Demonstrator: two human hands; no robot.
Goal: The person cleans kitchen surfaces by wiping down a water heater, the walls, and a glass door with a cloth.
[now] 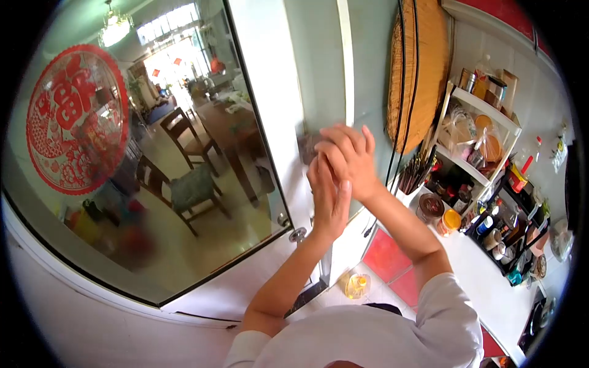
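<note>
My left hand [331,205] is raised in front of the glass door's edge, its fingers stretched upward. My right hand [351,158] lies against the left fingertips, with its fingers spread and bent over them. The two hands touch each other, and I see nothing held between them, though the space between the palms is hidden. A blurred dark patch [308,147] shows just behind the fingers. Below and left of my left hand is a round metal door knob [298,234] on the white door frame [276,92].
The glass door carries a red round paper-cut [76,119]; chairs [190,193] show through it. A round wooden board [420,73] hangs at right beside black cords. Jars [450,222] and bottles crowd the white counter [485,270]. An oil jug [357,286] stands on the floor.
</note>
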